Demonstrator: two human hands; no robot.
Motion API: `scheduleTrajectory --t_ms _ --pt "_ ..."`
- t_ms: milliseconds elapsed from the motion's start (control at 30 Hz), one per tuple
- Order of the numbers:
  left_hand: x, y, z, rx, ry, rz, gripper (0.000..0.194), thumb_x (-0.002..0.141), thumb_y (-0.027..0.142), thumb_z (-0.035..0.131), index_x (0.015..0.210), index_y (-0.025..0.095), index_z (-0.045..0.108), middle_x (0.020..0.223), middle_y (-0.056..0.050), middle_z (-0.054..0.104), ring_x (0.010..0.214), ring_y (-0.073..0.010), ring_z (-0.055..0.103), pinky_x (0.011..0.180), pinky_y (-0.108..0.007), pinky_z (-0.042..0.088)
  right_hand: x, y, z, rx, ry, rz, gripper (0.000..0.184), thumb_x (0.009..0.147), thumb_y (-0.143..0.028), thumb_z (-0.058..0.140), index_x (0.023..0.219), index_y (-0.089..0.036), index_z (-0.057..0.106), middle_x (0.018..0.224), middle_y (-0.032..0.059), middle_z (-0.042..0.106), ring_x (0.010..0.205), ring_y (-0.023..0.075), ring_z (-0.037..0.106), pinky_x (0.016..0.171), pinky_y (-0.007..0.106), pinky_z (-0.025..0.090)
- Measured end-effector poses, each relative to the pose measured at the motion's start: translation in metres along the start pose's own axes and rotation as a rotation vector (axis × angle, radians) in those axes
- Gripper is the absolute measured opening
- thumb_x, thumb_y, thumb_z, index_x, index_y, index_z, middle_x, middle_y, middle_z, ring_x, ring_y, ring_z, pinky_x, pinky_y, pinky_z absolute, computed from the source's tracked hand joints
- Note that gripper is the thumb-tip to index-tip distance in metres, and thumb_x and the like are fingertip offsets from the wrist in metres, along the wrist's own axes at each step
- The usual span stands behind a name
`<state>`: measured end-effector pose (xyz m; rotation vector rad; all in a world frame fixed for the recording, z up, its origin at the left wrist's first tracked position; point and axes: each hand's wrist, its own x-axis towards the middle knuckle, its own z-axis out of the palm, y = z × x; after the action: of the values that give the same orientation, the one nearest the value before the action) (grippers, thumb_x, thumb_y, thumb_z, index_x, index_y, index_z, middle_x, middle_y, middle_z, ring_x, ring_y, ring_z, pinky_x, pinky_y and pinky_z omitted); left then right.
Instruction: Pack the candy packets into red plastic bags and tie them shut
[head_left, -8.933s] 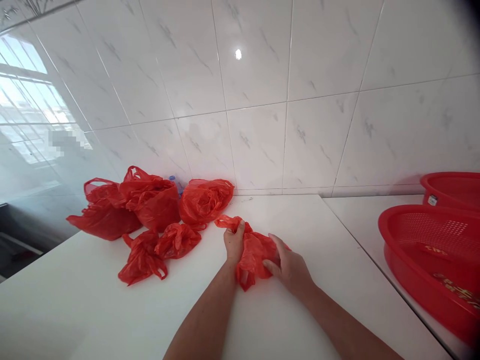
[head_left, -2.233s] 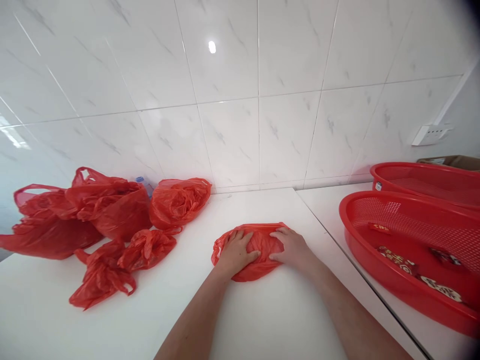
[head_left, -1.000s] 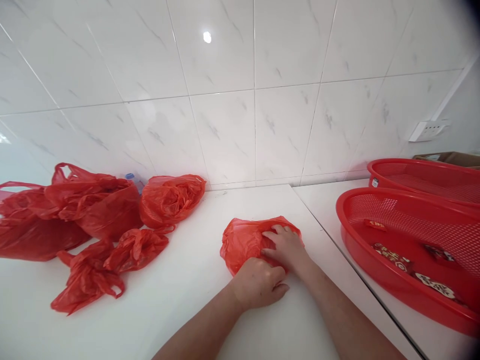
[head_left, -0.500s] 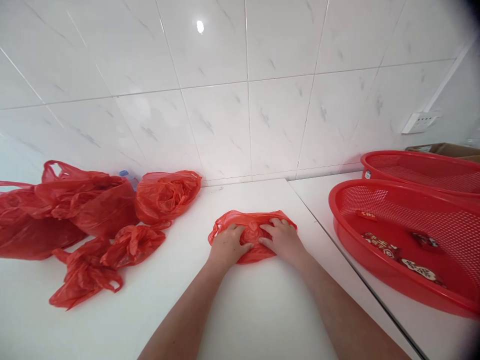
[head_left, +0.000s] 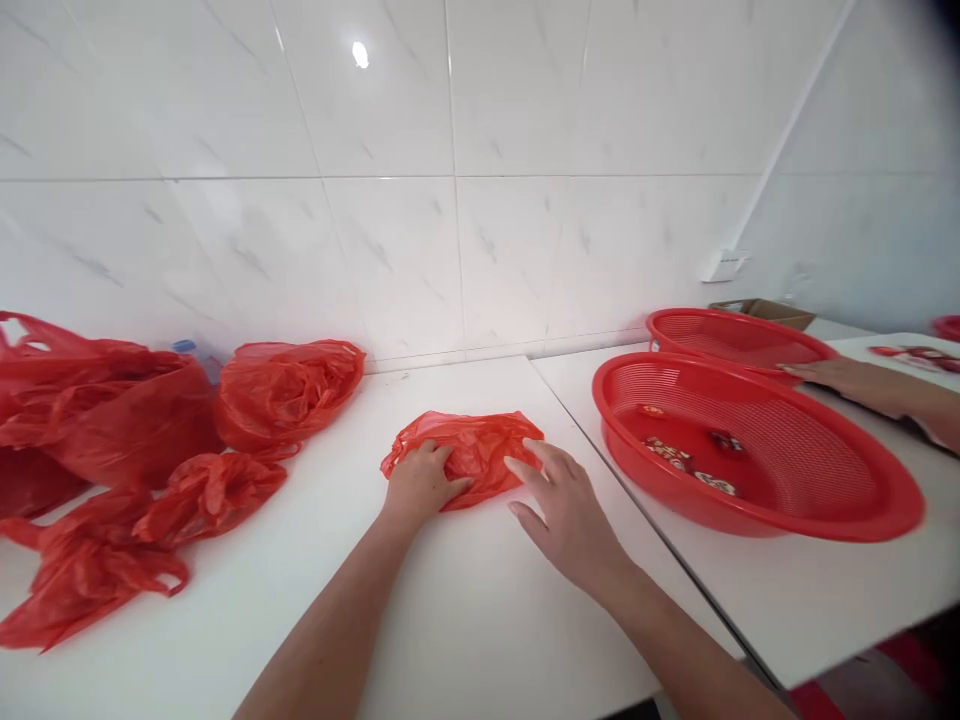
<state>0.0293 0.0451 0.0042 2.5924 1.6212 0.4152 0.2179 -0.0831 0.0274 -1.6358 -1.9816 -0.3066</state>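
Note:
A crumpled red plastic bag (head_left: pixel 484 455) lies on the white table in front of me, its mouth spread loosely. On the bag's left side rests my left hand (head_left: pixel 421 485), thumb and fingers apart, touching the thin plastic. My right hand (head_left: pixel 562 510) is raised at the bag's right edge, fingers spread and holding nothing. To the right stands a large red perforated basket (head_left: pixel 757 505) with several small printed packets (head_left: pixel 667 452) on its bottom.
Several filled red bags (head_left: pixel 289 395) stand on the left, with smaller knotted ones (head_left: pixel 217 495) before them. A second red basket (head_left: pixel 735 330) sits behind the first, another person's hand (head_left: pixel 832 378) at its rim. A cardboard box (head_left: pixel 772 312) is beyond. A gap (head_left: pixel 675 545) divides the tables.
My right hand has drawn back from the bag, toward me and to the right; my left hand stays on it. The view has turned right, bringing another person's hand into sight.

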Motion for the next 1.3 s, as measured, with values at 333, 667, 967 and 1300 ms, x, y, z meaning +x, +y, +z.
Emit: scheduleTrajectory --t_ms 333,667,967,1300 --pt "-0.005 -0.002 0.000 -0.066 0.213 0.071 0.029 0.087 0.042 0.042 0.094 0.020 0.061 0.094 -0.006 0.064 0.085 -0.0210 0.060 0.068 -0.031 0.045 -0.063 0.095 -0.109 -0.387 0.102 0.295 0.040 0.087 -0.041 0.043 0.119 -0.020 0.055 0.121 0.0091 0.056 0.105 0.0272 0.055 0.080 0.039 0.049" --pt "-0.009 0.025 0.014 -0.213 0.565 0.535 0.032 0.087 0.021 0.045 0.119 0.023 0.050 0.119 -0.009 0.054 0.109 -0.0244 0.051 0.090 -0.044 0.045 -0.134 0.087 -0.066 -0.542 -0.081 0.249 0.035 0.086 -0.022 0.043 0.118 -0.018 0.055 0.085 0.0072 0.068 0.068 0.0215 0.062 0.060 0.034 0.045" --pt "-0.027 0.140 0.034 -0.442 0.118 0.856 0.076 0.077 0.064 0.048 0.140 0.028 0.026 0.143 -0.017 0.028 0.117 -0.0309 0.047 0.087 -0.045 0.048 -0.144 0.073 -0.062 -0.441 -0.104 0.237 0.040 0.083 -0.014 0.045 0.121 -0.017 0.054 0.107 0.0101 0.065 0.088 0.0232 0.062 0.071 0.036 0.050" --pt "-0.032 0.148 0.036 -0.433 0.010 0.755 0.045 0.086 0.049 0.045 0.125 0.025 0.044 0.122 -0.012 0.047 0.097 -0.0242 0.055 0.076 -0.037 0.050 -0.105 0.117 -0.113 -0.425 -0.221 0.430 0.043 0.089 -0.049 0.039 0.119 -0.021 0.053 0.115 0.0134 0.058 0.099 0.0268 0.059 0.071 0.036 0.048"
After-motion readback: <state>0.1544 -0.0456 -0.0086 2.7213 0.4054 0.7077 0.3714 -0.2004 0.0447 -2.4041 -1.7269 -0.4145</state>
